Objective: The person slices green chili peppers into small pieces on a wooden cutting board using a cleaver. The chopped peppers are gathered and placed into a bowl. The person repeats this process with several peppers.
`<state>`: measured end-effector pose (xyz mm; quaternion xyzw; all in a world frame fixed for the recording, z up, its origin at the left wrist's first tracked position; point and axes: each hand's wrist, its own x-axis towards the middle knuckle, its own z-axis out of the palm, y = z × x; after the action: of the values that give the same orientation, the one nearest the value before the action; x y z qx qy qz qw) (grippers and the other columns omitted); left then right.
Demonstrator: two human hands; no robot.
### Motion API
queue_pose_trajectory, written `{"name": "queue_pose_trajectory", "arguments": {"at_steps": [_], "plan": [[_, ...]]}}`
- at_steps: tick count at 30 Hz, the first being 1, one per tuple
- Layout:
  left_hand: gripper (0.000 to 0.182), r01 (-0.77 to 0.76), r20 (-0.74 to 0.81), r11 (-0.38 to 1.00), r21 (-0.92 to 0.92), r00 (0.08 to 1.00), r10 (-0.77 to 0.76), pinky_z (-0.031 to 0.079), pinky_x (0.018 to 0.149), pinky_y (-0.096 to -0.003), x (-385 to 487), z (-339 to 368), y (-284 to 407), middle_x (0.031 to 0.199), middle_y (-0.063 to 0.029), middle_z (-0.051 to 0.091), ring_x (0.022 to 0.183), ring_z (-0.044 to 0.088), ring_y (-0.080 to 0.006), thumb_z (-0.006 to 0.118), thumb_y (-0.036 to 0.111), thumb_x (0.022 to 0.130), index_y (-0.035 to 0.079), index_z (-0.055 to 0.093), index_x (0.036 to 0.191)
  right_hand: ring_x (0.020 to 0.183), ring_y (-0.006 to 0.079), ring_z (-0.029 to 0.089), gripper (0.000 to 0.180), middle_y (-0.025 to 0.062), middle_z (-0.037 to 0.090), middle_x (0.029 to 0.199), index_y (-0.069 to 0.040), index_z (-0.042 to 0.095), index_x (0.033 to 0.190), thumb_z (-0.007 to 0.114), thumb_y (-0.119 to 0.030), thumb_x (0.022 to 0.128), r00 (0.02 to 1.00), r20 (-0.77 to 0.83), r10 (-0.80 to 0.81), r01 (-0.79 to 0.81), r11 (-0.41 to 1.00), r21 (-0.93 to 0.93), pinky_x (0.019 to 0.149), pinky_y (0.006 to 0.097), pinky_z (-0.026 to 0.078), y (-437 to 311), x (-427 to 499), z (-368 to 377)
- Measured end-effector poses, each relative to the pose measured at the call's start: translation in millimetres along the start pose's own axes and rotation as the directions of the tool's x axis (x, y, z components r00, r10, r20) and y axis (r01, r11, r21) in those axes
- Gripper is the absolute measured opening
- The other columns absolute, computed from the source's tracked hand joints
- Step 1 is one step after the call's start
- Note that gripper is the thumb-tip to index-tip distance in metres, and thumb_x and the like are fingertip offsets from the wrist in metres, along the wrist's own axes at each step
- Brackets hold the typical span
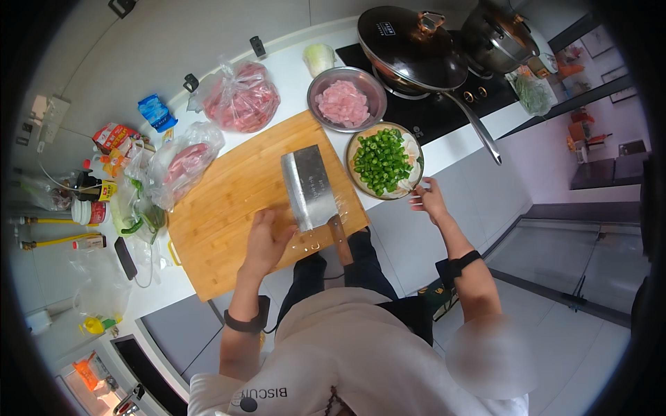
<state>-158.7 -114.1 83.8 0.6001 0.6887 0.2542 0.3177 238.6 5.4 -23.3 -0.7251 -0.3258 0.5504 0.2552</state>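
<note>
Across the right part of a bamboo cutting board (234, 187) lies a broad cleaver (312, 190), its wooden handle jutting past the near edge. My left hand (266, 236) is over the board just left of the blade, fingers apart, holding nothing. At the near right rim of a plate (349, 174) is my right hand (429, 200), its fingers at the edge; whether it grips the rim I cannot tell. Chopped green peppers (381, 160) are heaped on the plate beside pale slices (413, 151). Behind the plate, a steel bowl (317, 112) holds sliced raw meat (343, 103).
A lidded wok (411, 47) and a steel pot (499, 39) stand on the black cooktop (447, 119). Bagged raw meat (242, 99), another meat bag (184, 161), bagged vegetables (138, 208) and a cabbage piece (319, 58) surround the board. A phone-like dark object (125, 258) lies left.
</note>
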Motion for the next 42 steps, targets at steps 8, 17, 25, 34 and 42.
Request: {"name": "queue_pose_trajectory", "arguments": {"at_steps": [8,17,25,34,42], "plan": [[0.044,0.045,0.078,0.999,-0.007,0.996,-0.044,0.047,0.083,-0.0367,18.5,29.5,27.4,0.103,-0.0184,0.058,0.094,0.057,-0.0318,0.074,0.022,0.083,-0.004,0.060,0.116,0.093,0.0363,0.067,0.054,0.0253,0.051,0.125,-0.005,0.019,0.142,0.038,0.005,0.092,0.927,0.339,-0.161,0.021,0.924,0.382,0.068,0.0406,0.063,-11.5,-4.9,3.4],[0.041,0.182,0.164,0.930,-0.319,0.977,-0.135,0.050,0.073,-0.0293,12.9,45.2,7.3,0.105,-0.0143,0.059,0.084,0.060,-0.0177,0.069,0.023,0.090,-0.004,0.058,0.119,0.094,0.0348,0.067,0.050,0.0235,0.053,0.122,-0.003,0.023,0.139,0.037,0.007,0.092,0.879,0.419,-0.228,0.070,0.930,0.361,0.067,0.0386,0.063,-66.3,-65.0,28.7],[0.054,0.320,0.273,0.291,-0.902,0.943,-0.190,0.053,0.086,-0.0328,5.1,7.2,-16.4,0.120,-0.0105,0.059,0.103,0.062,-0.0182,0.053,0.016,0.099,0.008,0.026,0.146,0.103,0.0354,0.063,0.050,0.0217,0.049,0.127,-0.004,0.025,0.139,0.040,0.006,0.092,0.784,0.584,-0.210,0.030,0.952,0.304,0.072,0.0418,0.062,-97.0,-98.7,136.4],[0.047,0.255,0.081,0.267,-0.929,0.847,-0.525,0.058,0.080,-0.0332,-34.1,-31.2,-82.1,0.116,-0.0075,0.063,0.099,0.065,-0.0206,0.050,-0.005,0.091,0.011,0.036,0.133,0.096,0.0373,0.065,0.050,0.0219,0.050,0.127,-0.007,0.022,0.139,0.039,0.006,0.094,0.677,0.723,-0.138,0.010,0.984,0.178,0.072,0.0438,0.062,-76.0,-119.3,250.7],[0.051,0.136,-0.061,0.271,-0.953,0.790,-0.611,0.059,0.069,-0.0327,-66.7,-51.2,-152.0,0.103,-0.0061,0.063,0.088,0.067,-0.0203,0.047,-0.010,0.085,0.011,0.040,0.131,0.086,0.0316,0.069,0.052,0.0219,0.057,0.120,-0.008,0.020,0.143,0.047,-0.006,0.098,0.538,0.843,-0.016,0.033,0.999,-0.002,0.071,0.0381,0.060,-57.2,-134.5,317.0]]}}
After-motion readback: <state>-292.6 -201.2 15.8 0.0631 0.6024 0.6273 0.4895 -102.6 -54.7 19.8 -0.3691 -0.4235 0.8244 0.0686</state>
